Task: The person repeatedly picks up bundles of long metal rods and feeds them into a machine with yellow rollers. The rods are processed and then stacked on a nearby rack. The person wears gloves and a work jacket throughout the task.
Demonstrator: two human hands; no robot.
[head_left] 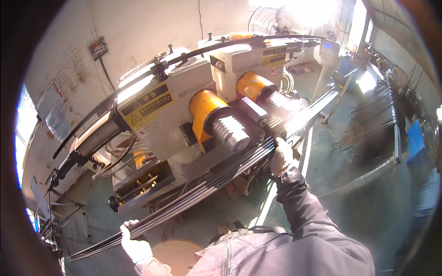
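A bundle of several long, thin metal rods [198,193] slants across the view, from low on the left up to the bright right side. My left hand [136,242], in a white glove, is closed round the bundle near its lower left end. Farther along, my right hand [282,158] grips the same rods, its gloved fingers partly hidden by them and by glare. Just beyond the rods stands a pale machine [177,110] with two grooved metal rollers. The nearer roller [231,134] projects from a yellow collar [206,106]; strong light washes out the farther one [280,102].
A curved dark bar [193,53] runs along the machine's top, with a cylinder [99,133] at its left. On the right lies a large stack of rods [373,124] behind a metal frame. A control box with a screen [328,47] stands on a post at the back.
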